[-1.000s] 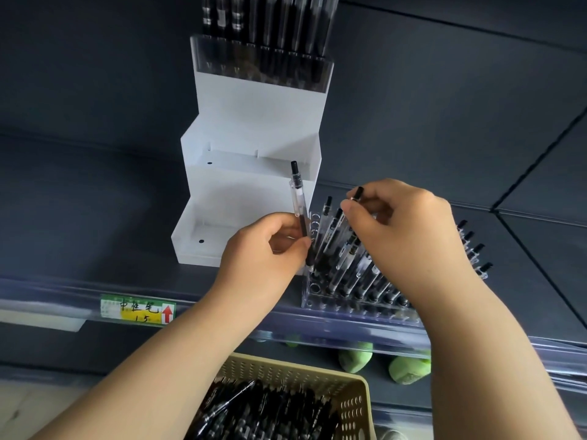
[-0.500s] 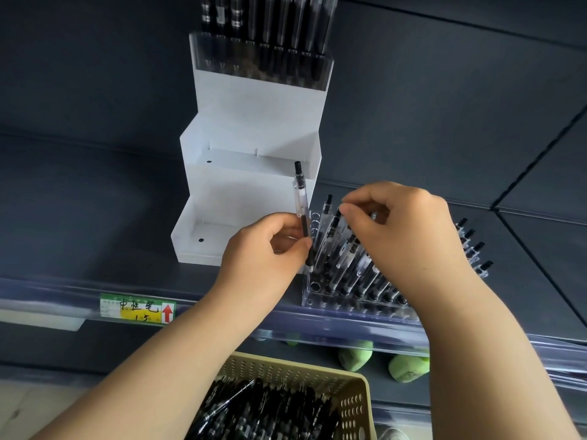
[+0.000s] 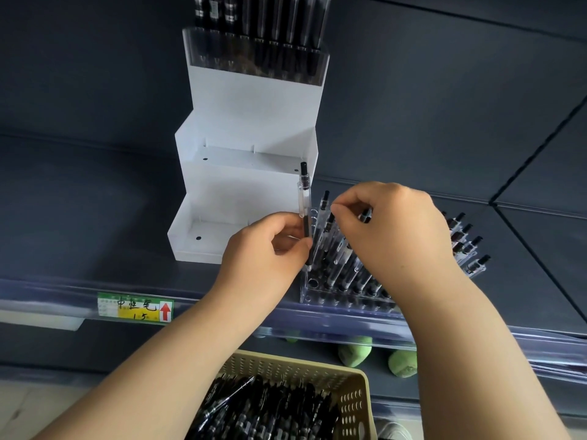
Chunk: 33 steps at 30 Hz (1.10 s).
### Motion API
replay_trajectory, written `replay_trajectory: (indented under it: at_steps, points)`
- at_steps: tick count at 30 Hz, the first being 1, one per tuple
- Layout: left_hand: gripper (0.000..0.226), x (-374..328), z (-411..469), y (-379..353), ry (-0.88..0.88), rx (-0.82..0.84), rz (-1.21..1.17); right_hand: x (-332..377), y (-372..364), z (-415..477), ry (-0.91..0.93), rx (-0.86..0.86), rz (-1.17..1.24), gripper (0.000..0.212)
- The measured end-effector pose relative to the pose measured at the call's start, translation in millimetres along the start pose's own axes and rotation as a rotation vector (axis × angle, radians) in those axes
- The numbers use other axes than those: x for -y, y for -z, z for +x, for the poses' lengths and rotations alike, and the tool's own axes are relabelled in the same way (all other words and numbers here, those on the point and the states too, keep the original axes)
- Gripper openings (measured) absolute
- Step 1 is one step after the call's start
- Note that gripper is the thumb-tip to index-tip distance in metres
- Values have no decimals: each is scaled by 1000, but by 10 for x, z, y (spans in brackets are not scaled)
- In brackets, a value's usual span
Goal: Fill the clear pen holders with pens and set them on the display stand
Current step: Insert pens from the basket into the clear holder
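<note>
A white stepped display stand (image 3: pixel 241 192) stands on the dark shelf; its top step carries a clear holder filled with black pens (image 3: pixel 257 55), and the two lower steps are bare. Right of it sits a clear pen holder (image 3: pixel 346 296), partly filled with several black pens. My left hand (image 3: pixel 270 249) pinches one clear-barrelled pen (image 3: pixel 304 198) upright at the holder's left edge. My right hand (image 3: pixel 394 230) hovers over the holder, its fingers closed on the top of another pen (image 3: pixel 366 215) among the standing ones.
A beige perforated basket (image 3: pixel 352 395) full of black pens sits below the shelf edge. A yellow-green price label (image 3: pixel 136 308) is clipped to the shelf's clear front rail. Green round objects (image 3: pixel 354 350) lie on the level beneath.
My right hand has slid slightly right and down over the holder with its pen. My left hand and its upright pen have barely moved.
</note>
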<state>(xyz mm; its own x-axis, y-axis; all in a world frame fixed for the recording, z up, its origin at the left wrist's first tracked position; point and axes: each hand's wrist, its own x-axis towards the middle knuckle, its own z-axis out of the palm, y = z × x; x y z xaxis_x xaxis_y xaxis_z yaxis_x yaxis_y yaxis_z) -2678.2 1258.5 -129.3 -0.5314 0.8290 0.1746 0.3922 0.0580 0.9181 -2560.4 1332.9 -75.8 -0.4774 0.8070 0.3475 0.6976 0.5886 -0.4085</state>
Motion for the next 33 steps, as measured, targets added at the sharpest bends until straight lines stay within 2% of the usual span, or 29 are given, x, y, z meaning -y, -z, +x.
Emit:
replay_trajectory:
  at_steps: [9,15,19,23,33]
  points:
    - [18,35,-17,-42,-15,47,22,-34,52,17,-29,-28,11,12]
    - [37,21,-42,-78,-52,109,66,-40,66,17,-32,-28,19,12]
    - [35,67,-56,-95,-67,141,165,-42,60,21,-34,-14,20,12]
    - [23,141,-48,-133,-63,159,241,-51,76,24,-45,-15,21,12]
    - [20,170,-31,-148,-83,159,270,-69,79,30,-53,-6,9,12]
